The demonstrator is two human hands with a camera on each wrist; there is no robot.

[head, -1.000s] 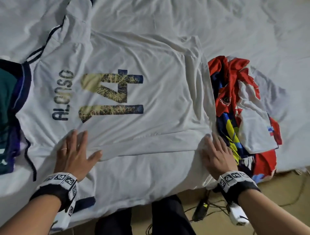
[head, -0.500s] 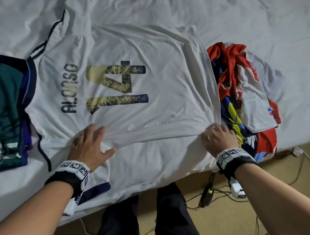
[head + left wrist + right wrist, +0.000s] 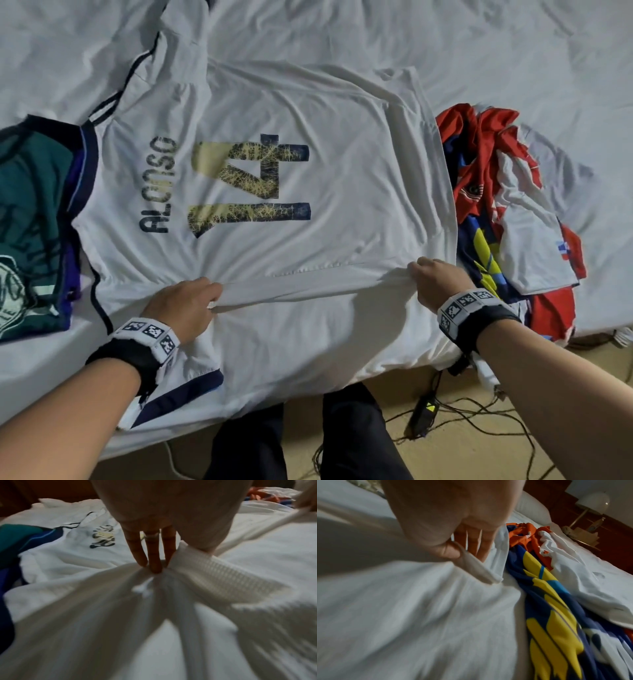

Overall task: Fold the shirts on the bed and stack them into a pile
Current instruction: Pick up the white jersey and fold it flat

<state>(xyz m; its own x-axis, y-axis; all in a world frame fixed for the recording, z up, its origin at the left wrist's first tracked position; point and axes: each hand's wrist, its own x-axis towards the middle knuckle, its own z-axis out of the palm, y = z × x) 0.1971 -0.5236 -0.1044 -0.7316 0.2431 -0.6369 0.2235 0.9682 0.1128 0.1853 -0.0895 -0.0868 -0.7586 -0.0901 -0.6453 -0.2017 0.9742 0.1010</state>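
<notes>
A white jersey [image 3: 342, 178] printed ALONSO 14 lies spread back-up on the bed, collar to the left. My left hand [image 3: 191, 301] pinches its near folded edge by the sleeve; in the left wrist view the fingers [image 3: 154, 555] gather the white jersey [image 3: 120, 608] into a bunch. My right hand [image 3: 433, 277] grips the same edge near the hem, the cloth taut between both hands. In the right wrist view the thumb and fingers [image 3: 471, 543] pinch the white jersey [image 3: 412, 601] fabric.
A teal and navy shirt [image 3: 37, 219] lies at the left. A crumpled heap of red, white, blue and yellow shirts [image 3: 507, 212] lies at the right, touching the jersey's hem. The bed edge [image 3: 308, 394] runs just below my wrists; cables [image 3: 445, 418] lie on the floor.
Both hands went from lying flat on the jersey to curling and pinching its near edge. The edge is now lifted slightly and pulled taut between them.
</notes>
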